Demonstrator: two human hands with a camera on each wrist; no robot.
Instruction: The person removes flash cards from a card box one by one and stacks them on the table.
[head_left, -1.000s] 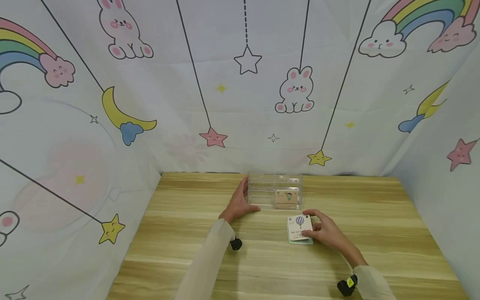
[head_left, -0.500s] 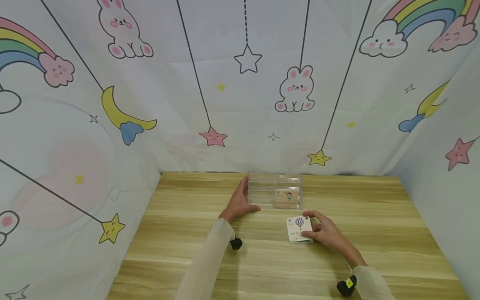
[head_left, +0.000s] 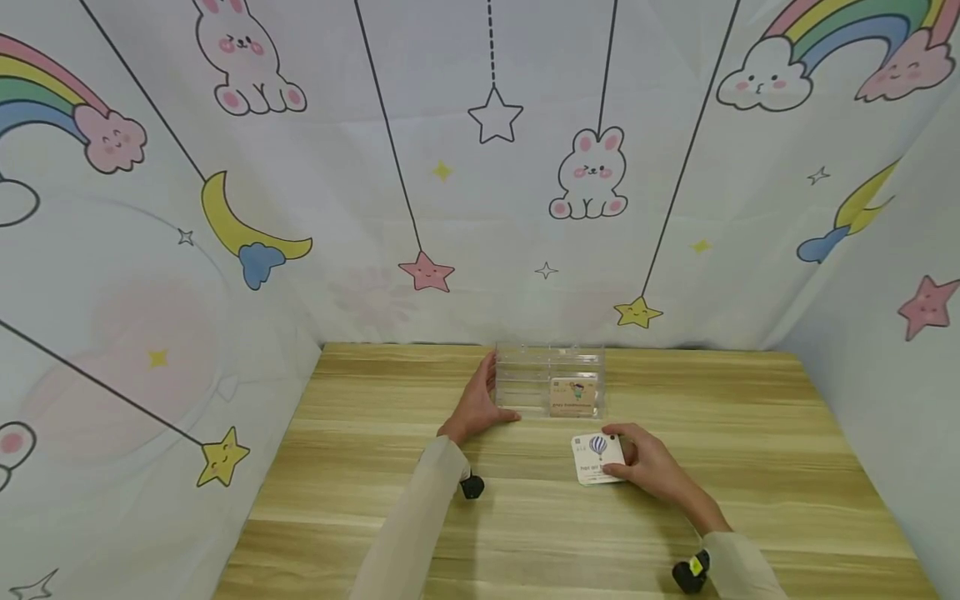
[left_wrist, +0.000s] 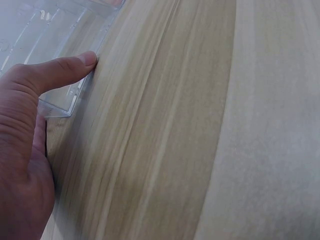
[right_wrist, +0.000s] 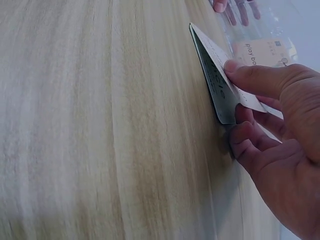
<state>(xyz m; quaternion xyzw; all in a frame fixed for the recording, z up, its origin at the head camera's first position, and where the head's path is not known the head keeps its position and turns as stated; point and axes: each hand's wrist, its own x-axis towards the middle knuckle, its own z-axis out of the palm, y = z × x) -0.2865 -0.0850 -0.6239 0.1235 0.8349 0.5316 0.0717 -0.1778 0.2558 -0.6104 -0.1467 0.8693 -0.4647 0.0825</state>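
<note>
Below centre in the head view, one brown card (head_left: 573, 398) sits in the tray (head_left: 523, 385) your left hand (head_left: 475, 408) grips; lower still, the loose cards (head_left: 592, 460) your right hand (head_left: 651, 467) pinches remain outside.

Bare wood on the left side of the table (head_left: 337, 467) gives a hand a wide lane, and I see another to the right, beyond the right hand (head_left: 651, 465). The clear holder (head_left: 523, 376) sits at the far edge close to the printed cloth (head_left: 495, 208), which leaves little room behind. The left hand (head_left: 477, 407) blocks its left end; a brown card (head_left: 573, 398) fills its near right compartment. The held cards (head_left: 595, 457) stand just in front of that side. Between the forearms, open wood runs to the near side.
</note>
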